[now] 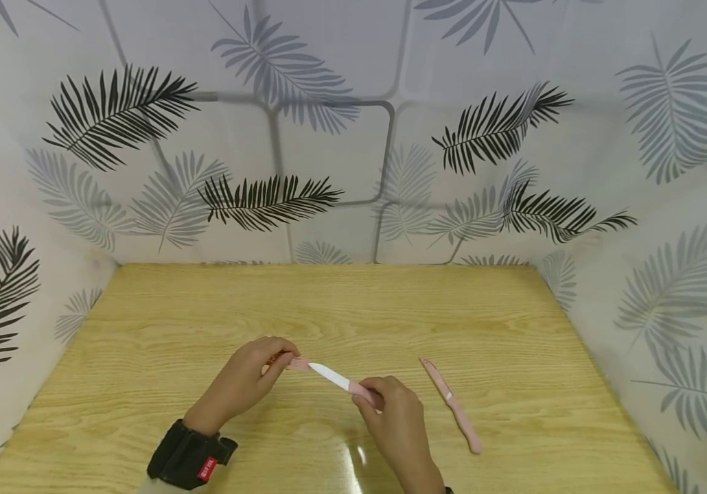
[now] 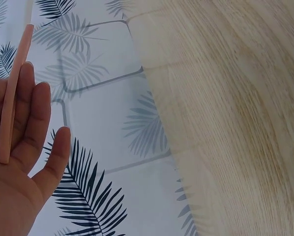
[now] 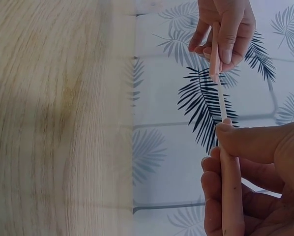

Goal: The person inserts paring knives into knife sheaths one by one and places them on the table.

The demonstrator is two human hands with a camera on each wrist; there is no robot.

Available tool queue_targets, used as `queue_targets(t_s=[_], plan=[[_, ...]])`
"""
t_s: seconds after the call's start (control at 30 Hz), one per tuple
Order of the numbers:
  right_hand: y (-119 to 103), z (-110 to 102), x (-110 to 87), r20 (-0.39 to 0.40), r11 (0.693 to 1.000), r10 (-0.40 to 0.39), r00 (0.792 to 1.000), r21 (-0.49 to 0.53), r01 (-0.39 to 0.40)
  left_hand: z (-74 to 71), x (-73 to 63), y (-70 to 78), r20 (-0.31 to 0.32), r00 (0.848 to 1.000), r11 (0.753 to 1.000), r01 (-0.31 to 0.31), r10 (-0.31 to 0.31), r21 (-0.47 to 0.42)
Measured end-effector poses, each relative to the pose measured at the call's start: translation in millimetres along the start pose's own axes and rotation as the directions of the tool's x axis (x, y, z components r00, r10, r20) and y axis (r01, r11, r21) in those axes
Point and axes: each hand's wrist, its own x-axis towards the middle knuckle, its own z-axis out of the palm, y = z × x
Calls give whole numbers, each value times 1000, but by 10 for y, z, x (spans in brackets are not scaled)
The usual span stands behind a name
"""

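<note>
My left hand pinches a pink knife sheath between thumb and fingers, over the middle of the table. In the left wrist view the slim sheath lies across the fingers. My right hand grips the pink handle of a small knife, its thumb along the handle near the blade. The white blade is bare and points left, its tip right at the sheath's open end. Part of the handle is hidden by the right fingers.
A second pink knife, its blade covered by a pink sheath, lies on the wood-grain table to the right of my right hand. Leaf-patterned cloth rises behind the table and at both sides.
</note>
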Motion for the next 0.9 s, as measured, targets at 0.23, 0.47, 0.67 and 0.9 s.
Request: queue_targets(t_s=[0.23,0.47,0.67,0.9], plan=[[-12,-1,1,0,1000,7,1000,-7,-7,-3,-11,-6,-4,1000,1000,14,-15,-16],[-4,-1,7,0,1000,-1,1000,-12,1,-2,-12,-18,7,1000,998,9,-8,-67],[11,-12,13,-7,1000,-1,1000,-28,1,11,-13,-39,20,1000,994,-3,5,-105],[31,-39,25,-18,999,-12,1000,-32,12,-2,-4,-31,52,999,994,-8,13,-107]])
